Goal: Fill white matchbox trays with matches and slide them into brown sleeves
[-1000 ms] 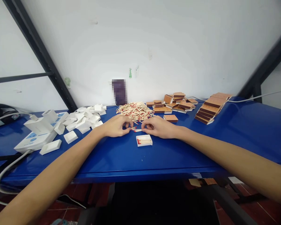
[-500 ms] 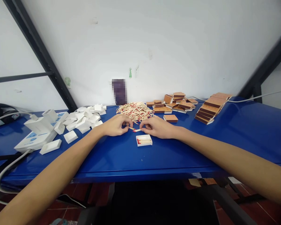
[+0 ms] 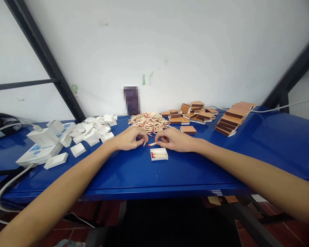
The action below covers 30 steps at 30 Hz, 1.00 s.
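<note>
Single match point(image 3: 144, 144) now turning its red head nearward

Left hand point(image 3: 130, 138) is pinching that match by its plain end; half a second ago it was pointing across toward the other hand. Right hand point(image 3: 173, 139) is pinching a few loose matches point(image 3: 152, 144), heads facing left, count unclear. Probably the matches are being arranged in the fingers, not yet being laid down. White tray point(image 3: 159, 159), part-filled, is sitting just nearward of the right fingertips. Match pile point(image 3: 149, 121) is crowding close behind both hands; white tray heap point(image 3: 92, 131) is bordering the left wrist. Desk point(image 3: 185, 173) is offering room between tray and front edge.
</note>
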Available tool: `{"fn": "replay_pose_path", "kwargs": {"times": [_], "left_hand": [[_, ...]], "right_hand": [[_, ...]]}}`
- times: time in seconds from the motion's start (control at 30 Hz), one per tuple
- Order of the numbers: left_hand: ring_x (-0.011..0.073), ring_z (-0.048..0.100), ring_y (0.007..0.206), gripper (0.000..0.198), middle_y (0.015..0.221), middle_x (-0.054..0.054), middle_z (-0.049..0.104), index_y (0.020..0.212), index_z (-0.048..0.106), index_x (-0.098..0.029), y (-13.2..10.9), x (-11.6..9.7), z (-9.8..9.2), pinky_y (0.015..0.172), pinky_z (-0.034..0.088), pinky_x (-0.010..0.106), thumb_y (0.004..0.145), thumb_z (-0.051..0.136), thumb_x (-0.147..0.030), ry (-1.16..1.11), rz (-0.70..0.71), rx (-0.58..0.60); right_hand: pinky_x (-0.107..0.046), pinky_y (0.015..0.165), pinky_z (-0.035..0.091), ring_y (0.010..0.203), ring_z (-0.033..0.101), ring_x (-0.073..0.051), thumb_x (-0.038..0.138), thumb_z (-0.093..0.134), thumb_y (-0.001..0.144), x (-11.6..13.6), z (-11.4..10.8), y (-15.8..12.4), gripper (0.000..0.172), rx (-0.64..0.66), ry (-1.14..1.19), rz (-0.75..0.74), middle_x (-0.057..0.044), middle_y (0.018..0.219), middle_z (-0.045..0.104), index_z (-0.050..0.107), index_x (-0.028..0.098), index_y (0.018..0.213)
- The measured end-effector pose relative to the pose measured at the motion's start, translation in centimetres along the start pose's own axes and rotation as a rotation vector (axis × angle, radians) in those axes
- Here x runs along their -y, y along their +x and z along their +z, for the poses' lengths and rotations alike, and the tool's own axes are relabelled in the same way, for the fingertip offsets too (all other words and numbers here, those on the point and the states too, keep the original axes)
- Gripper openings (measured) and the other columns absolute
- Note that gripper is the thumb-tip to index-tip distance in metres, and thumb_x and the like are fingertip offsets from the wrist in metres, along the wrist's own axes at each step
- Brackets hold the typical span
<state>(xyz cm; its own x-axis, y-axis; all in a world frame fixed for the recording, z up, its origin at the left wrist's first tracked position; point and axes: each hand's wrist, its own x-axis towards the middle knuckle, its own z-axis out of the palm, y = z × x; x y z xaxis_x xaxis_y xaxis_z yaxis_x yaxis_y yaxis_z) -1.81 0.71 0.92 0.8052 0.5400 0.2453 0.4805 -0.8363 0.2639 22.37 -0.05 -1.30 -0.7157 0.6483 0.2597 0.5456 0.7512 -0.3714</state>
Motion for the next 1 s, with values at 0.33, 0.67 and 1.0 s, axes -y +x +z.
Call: {"fn": "replay_pose_path", "kwargs": {"times": [0.33, 0.67, 1.0], "left_hand": [[0.009, 0.055, 0.061, 0.01, 0.07, -0.002, 0.063, 0.083, 0.064, -0.016, 1.2, -1.6, 2.2, 0.062, 0.042, 0.021, 0.086, 0.055, -0.018, -0.119, -0.03, -0.129], [0.0147, 0.063, 0.076, 0.014, 0.084, 0.004, 0.071, 0.088, 0.066, -0.017, -0.5, 1.1, -0.7, 0.071, 0.048, 0.027, 0.083, 0.057, -0.025, 0.134, 0.034, -0.337], [0.0188, 0.06, 0.085, 0.024, 0.089, 0.006, 0.067, 0.095, 0.07, -0.016, -0.3, 1.9, -0.6, 0.076, 0.044, 0.03, 0.088, 0.049, -0.023, 0.401, -0.013, -0.08]], "right_hand": [[-0.024, 0.057, 0.026, 0.052, 0.041, -0.009, 0.027, 0.059, 0.088, 0.0, 0.1, 0.0, 0.015, -0.029, 0.011, -0.067, 0.006, 0.057, 0.046, 0.07, 0.017, 0.085], [-0.026, 0.064, 0.034, 0.07, 0.059, -0.014, 0.03, 0.053, 0.096, 0.3, -0.2, -0.1, 0.027, 0.048, 0.025, -0.088, -0.004, 0.088, 0.073, 0.073, 0.022, 0.112], [-0.025, 0.057, 0.029, 0.056, 0.046, -0.011, 0.034, 0.059, 0.091, 0.2, -0.5, -0.2, 0.024, 0.04, -0.006, -0.051, 0.002, 0.062, 0.055, 0.075, 0.019, 0.098]]}}
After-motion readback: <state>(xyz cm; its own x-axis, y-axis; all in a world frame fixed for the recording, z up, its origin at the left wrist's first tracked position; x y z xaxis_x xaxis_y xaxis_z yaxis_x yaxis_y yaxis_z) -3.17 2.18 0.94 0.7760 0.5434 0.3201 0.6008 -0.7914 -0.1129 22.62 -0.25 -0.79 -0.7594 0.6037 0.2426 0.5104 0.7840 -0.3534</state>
